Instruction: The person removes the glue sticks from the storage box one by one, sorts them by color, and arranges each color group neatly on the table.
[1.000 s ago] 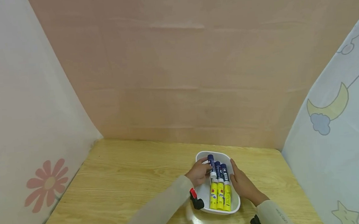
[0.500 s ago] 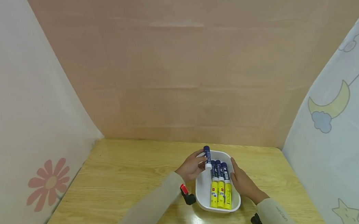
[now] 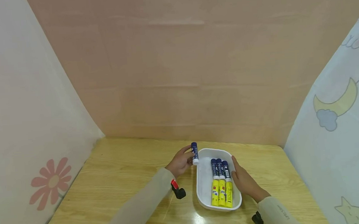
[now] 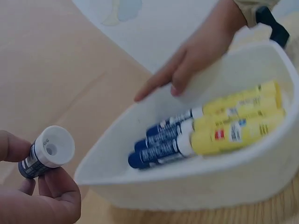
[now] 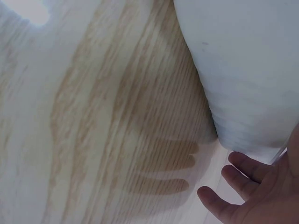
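In the head view my left hand (image 3: 180, 163) pinches a dark blue glue stick (image 3: 195, 153) with a white end, just left of the white plastic bin (image 3: 202, 189). The left wrist view shows the round white end of that glue stick (image 4: 57, 146) facing the camera, between thumb and fingers. My right hand (image 3: 246, 182) holds the bin's right rim, thumb inside and fingers outside. Loosely bent fingertips (image 5: 212, 203) show beside the bin's outer wall in the right wrist view. Inside lie three blue glue sticks (image 3: 220, 168) above three yellow sticks (image 3: 222, 193).
The bin stands on a wood-grain table (image 3: 133, 169). A plain tan sheet (image 3: 177, 74) closes off the back. White sheets with printed figures hang at the left (image 3: 9, 112) and right (image 3: 336, 150). Black wrist devices (image 3: 179, 191) sit on both sleeves.
My left hand has lifted the blue glue stick out from over the bin and carried it left, past the rim. The right hand has stayed at the bin's right side.
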A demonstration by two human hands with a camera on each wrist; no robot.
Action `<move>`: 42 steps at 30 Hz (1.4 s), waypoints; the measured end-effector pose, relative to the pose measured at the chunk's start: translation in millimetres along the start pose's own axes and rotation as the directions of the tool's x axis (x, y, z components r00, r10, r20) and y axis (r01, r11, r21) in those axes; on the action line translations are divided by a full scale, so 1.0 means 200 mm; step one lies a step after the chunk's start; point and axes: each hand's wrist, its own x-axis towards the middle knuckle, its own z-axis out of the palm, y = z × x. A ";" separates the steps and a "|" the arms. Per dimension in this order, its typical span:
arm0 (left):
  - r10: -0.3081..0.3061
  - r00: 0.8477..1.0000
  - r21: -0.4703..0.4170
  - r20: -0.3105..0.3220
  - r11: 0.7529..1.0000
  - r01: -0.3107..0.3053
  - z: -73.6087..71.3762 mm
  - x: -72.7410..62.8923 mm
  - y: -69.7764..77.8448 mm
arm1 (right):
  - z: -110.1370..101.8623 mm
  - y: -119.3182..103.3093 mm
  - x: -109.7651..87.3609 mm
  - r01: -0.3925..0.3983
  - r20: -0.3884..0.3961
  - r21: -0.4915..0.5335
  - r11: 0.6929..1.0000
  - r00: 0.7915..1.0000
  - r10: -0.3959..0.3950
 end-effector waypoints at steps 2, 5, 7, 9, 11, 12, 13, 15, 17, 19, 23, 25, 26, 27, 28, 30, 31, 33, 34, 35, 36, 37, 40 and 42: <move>-0.004 1.000 0.035 -0.020 0.999 0.005 -0.04 0.00 -0.02 | 0.01 0.00 0.00 -0.007 0.008 0.007 1.000 1.000 0.007; -0.025 0.998 0.069 -0.064 0.997 0.030 -0.09 0.00 -0.07 | 0.02 -0.01 -0.01 -0.017 0.012 0.012 1.000 1.000 0.017; -0.037 0.995 0.081 -0.093 0.996 0.044 -0.13 0.01 -0.09 | 0.02 -0.01 -0.01 -0.013 0.010 0.013 1.000 1.000 0.012; -0.034 0.992 0.111 -0.118 0.993 0.047 -0.16 0.01 -0.11 | 0.02 -0.01 -0.01 -0.004 0.005 0.010 1.000 1.000 0.004; -0.031 0.991 0.141 -0.133 0.989 0.049 -0.18 0.02 -0.12 | 0.02 -0.01 -0.01 0.005 0.003 0.008 1.000 1.000 -0.005; -0.030 0.990 0.153 -0.136 0.987 0.051 -0.19 0.02 -0.12 | 0.02 -0.01 -0.01 0.006 0.002 0.008 1.000 1.000 -0.006; -0.032 0.990 0.165 -0.140 0.985 0.055 -0.19 0.01 -0.12 | 0.02 -0.01 -0.01 0.006 0.002 0.008 1.000 1.000 -0.006; -0.033 0.990 0.173 -0.140 0.983 0.057 -0.20 0.01 -0.13 | 0.02 -0.01 -0.01 0.002 0.007 0.010 1.000 1.000 -0.002; -0.039 0.988 0.176 -0.147 0.982 0.065 -0.20 0.00 -0.13 | 0.02 -0.02 -0.01 -0.002 0.013 0.013 1.000 1.000 0.002; -0.042 0.986 0.182 -0.158 0.981 0.071 -0.21 0.00 -0.13 | 0.02 -0.02 -0.01 -0.007 0.019 0.014 1.000 1.000 0.006; -0.052 0.981 0.215 -0.187 0.972 0.093 -0.22 -0.02 -0.12 | 0.02 -0.03 -0.01 -0.012 0.023 0.016 1.000 1.000 0.012; -0.048 0.981 0.236 -0.186 0.967 0.092 -0.22 -0.02 -0.12 | 0.02 -0.03 -0.01 -0.010 0.019 0.013 1.000 1.000 0.009; -0.048 0.981 0.246 -0.186 0.965 0.094 -0.22 -0.02 -0.12 | 0.03 -0.03 -0.01 -0.008 0.016 0.013 1.000 1.000 0.008; -0.044 0.982 0.255 -0.184 0.963 0.091 -0.22 -0.02 -0.12 | 0.03 -0.03 -0.01 -0.006 0.014 0.010 1.000 1.000 0.006; -0.042 0.982 0.262 -0.183 0.961 0.090 -0.23 -0.03 -0.12 | 0.03 -0.03 -0.01 -0.005 0.010 0.008 1.000 1.000 0.005; -0.033 0.983 0.286 -0.182 0.954 0.085 -0.23 -0.03 -0.12 | 0.03 -0.03 -0.01 0.003 0.006 0.003 1.000 1.000 -0.003; -0.028 0.982 0.298 -0.185 0.951 0.083 -0.23 -0.03 -0.12 | 0.03 -0.03 -0.01 0.005 0.006 0.003 1.000 1.000 -0.005; -0.018 0.981 0.326 -0.192 0.942 0.081 -0.24 -0.02 -0.13 | 0.03 -0.03 -0.01 -0.001 0.010 0.008 1.000 1.000 0.001; -0.012 0.980 0.342 -0.197 0.936 0.080 -0.24 -0.02 -0.14 | 0.03 -0.03 -0.01 -0.004 0.013 0.009 1.000 1.000 0.003; -0.005 0.979 0.357 -0.202 0.931 0.079 -0.25 -0.02 -0.14 | 0.03 -0.03 -0.01 -0.006 0.018 0.010 1.000 1.000 0.006; -0.001 0.978 0.368 -0.210 0.926 0.080 -0.25 -0.01 -0.15 | 0.03 -0.03 -0.01 -0.006 0.020 0.008 1.000 1.000 0.006; 0.005 0.976 0.378 -0.216 0.922 0.079 -0.26 0.00 -0.16 | 0.03 -0.03 -0.01 -0.009 0.022 0.010 1.000 1.000 0.009; 0.017 0.972 0.405 -0.236 0.910 0.082 -0.26 0.01 -0.17 | 0.04 -0.03 -0.01 -0.006 0.020 0.007 1.000 1.000 0.006; 0.019 0.970 0.411 -0.241 0.908 0.084 -0.26 0.01 -0.17 | 0.04 -0.02 -0.01 -0.004 0.016 0.003 1.000 1.000 0.004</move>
